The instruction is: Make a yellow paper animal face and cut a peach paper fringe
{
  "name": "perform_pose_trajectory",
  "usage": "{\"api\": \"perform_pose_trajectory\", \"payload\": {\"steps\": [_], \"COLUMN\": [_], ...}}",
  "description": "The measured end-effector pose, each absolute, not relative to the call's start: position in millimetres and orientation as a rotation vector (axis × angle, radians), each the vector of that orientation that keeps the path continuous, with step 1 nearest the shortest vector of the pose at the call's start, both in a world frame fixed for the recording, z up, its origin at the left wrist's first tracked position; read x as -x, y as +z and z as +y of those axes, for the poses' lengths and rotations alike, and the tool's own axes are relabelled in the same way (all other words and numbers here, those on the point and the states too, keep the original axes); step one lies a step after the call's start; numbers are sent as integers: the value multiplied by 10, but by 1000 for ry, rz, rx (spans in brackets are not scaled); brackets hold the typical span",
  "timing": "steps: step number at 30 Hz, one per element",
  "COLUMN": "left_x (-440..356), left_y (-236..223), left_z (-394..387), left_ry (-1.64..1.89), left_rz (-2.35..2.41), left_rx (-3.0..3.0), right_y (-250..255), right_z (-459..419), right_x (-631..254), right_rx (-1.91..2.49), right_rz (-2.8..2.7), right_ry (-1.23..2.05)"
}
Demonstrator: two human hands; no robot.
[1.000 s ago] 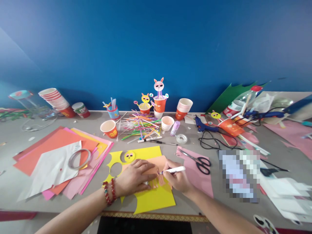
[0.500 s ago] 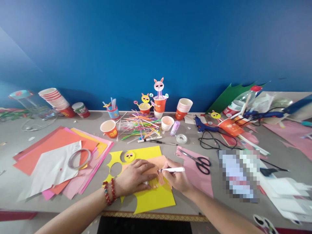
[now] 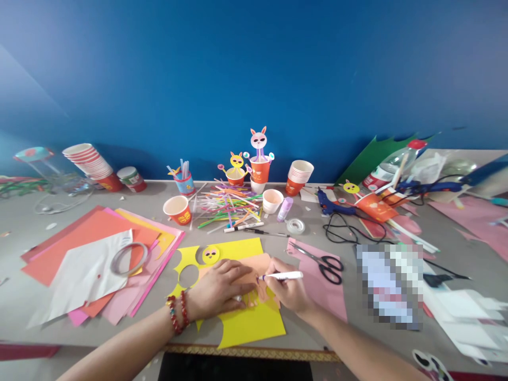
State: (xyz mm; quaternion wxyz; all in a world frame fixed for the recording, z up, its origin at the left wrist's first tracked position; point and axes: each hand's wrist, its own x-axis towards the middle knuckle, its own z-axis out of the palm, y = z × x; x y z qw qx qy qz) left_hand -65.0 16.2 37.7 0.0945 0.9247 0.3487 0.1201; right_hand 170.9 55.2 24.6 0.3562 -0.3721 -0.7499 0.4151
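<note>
My right hand (image 3: pixel 291 291) is closed around a white marker (image 3: pixel 283 275). Its dark tip meets a sheet of peach paper (image 3: pixel 256 262) that bears drawn lines. My left hand (image 3: pixel 222 290), with red bead bracelets at the wrist, lies spread on the peach paper and presses it down. By the left thumb is a small white piece (image 3: pixel 238 298); whether the thumb grips it I cannot tell. Beneath lies yellow paper (image 3: pixel 254 328) with round cut-outs. A yellow paper disc with a drawn face (image 3: pixel 210 255) rests just beyond my left hand.
Black-handled scissors (image 3: pixel 329 267) lie on pink paper to the right. Loose coloured sticks (image 3: pixel 228 203), a roll of clear tape (image 3: pixel 296 226) and paper cups (image 3: pixel 178 210) stand farther back. Coloured sheets (image 3: pixel 99 238) are at left. A blue glue gun (image 3: pixel 333 206) trails its cord at right.
The back end of the marker has shifted very slightly to the right. My left hand and the papers have stayed in place.
</note>
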Motion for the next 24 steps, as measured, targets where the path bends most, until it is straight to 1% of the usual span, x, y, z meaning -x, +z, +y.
{"api": "perform_pose_trajectory", "payload": {"steps": [24], "left_x": [654], "left_y": [365], "left_z": [166], "left_ry": [352], "left_rz": [1026], "left_rx": [-2753], "right_y": [267], "right_z": [550], "right_x": [-1704], "right_rx": [978], "right_rz": [-1956], "right_ry": [1056]}}
